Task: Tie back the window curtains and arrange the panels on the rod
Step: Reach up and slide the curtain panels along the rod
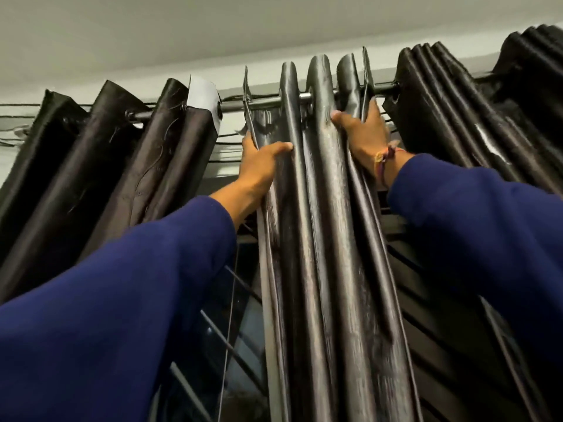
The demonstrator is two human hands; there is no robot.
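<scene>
A dark metal curtain rod (262,102) runs across the top of the window. Three shiny dark curtain panels hang from it by eyelets: a left panel (106,166), a middle panel (320,208) and a bunched right panel (457,105). My left hand (262,166) grips the left edge folds of the middle panel just below the rod, thumb across the front. My right hand (362,132) grips the right folds of the same panel close under the rod. Both arms reach up in blue sleeves.
Thin black cables (225,141) run along the white wall behind the rod. Below, window glass with slanted bars (231,345) shows between the left and middle panels. The ceiling (213,28) sits close above the rod.
</scene>
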